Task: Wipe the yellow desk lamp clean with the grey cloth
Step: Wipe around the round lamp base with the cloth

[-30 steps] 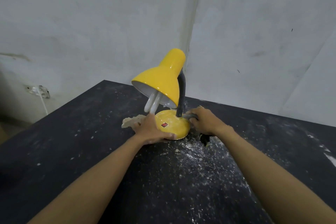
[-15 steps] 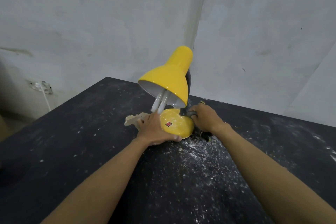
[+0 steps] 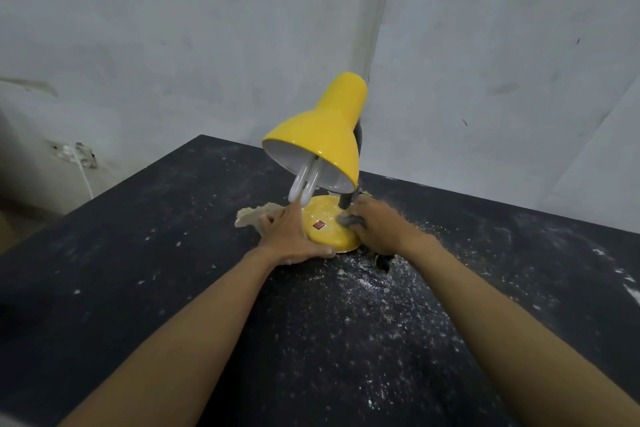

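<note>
1. Compared with one second ago, the right hand (image 3: 375,225) is now on the right side of the round base, near the foot of the dark neck; before, it was lower and more to the right of the base. The grey cloth (image 3: 348,219) shows as a small fold under its fingers, touching the base
2. The right hand is closed around the cloth, fingers curled, and only a little of the cloth is visible. The left hand (image 3: 289,236) is open and flat, it presses on the left side of the base, thumb along the front edge. It holds nothing, it only keeps the lamp steady, as it did before
3. The yellow desk lamp (image 3: 320,146) stands upright near the far corner of the table, its shade tilted toward the person and two white bulb tubes (image 3: 304,180) hanging out of it
4. I judge that the wiping is now on the base, and white specks are still on it. The shade seems not yet done
5. The black table (image 3: 138,270) is covered with white dust and crumbs, thickest just in front of the lamp. A beige rag or lump (image 3: 254,215) lies behind the left hand
6. The walls are pale grey and stained. At the left a wall socket (image 3: 74,153) with a white cable is seen
</note>
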